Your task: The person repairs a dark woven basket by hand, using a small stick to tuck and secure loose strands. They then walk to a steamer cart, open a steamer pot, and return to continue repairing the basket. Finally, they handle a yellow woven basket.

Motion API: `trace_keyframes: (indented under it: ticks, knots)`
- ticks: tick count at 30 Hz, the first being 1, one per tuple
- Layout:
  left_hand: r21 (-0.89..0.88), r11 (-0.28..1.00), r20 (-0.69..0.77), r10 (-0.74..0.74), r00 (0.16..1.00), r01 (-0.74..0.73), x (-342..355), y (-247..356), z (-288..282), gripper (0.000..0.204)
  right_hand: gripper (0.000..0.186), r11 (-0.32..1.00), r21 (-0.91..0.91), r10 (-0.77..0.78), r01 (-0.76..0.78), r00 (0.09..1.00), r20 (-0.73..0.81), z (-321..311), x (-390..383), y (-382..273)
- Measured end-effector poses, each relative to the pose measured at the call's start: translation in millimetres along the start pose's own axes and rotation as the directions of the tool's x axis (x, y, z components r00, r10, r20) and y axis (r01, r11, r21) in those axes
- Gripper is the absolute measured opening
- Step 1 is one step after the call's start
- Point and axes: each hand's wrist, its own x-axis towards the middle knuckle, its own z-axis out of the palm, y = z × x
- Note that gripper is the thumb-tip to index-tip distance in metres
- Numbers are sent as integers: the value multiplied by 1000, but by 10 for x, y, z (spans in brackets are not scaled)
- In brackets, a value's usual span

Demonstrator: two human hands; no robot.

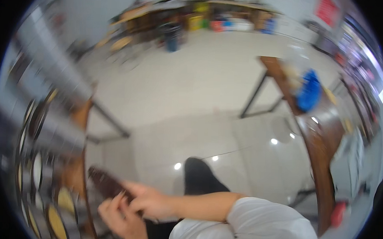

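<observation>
Red wall poster (326,11): blurred — nothing on it can be read.
Yellow box (195,22): also blurred — no legible label.

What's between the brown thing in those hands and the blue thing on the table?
From the brown thing to the blue thing, the head view shows pale floor tiles, then the dark frame under the table.

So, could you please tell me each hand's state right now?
Left hand: fingers curled against the long dark brown object; whether it grips cannot be told.
Right hand: closed on the same object.
</observation>
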Motion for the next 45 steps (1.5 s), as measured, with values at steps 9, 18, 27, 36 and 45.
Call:
trace_keyframes:
  ticks: [9,18,27,36,45]
  knots:
    - [-297,843,329,-351,877,449,224,-179,161,28,77,834,-542,-186,107,978,-92,-35,-97,-312]
    - [-130,920,284,-322,903,369,249,-784,332,32,79,910,-367,-310,191,903,-299,-129,-392,-426]
    - [-122,865,376,-413,829,486,-3,-1035,386,31,61,891,-219,-441,396,871,-219,-407,-196,-205]
    - [-272,696,357,-568,742,664,-91,-1151,364,30,78,960,-210,-258,187,882,-394,-780,-140,-306]
    - [-104,812,468,-469,749,574,-75,-998,592,38,76,938,38,-313,345,888,-338,-721,-236,-676]
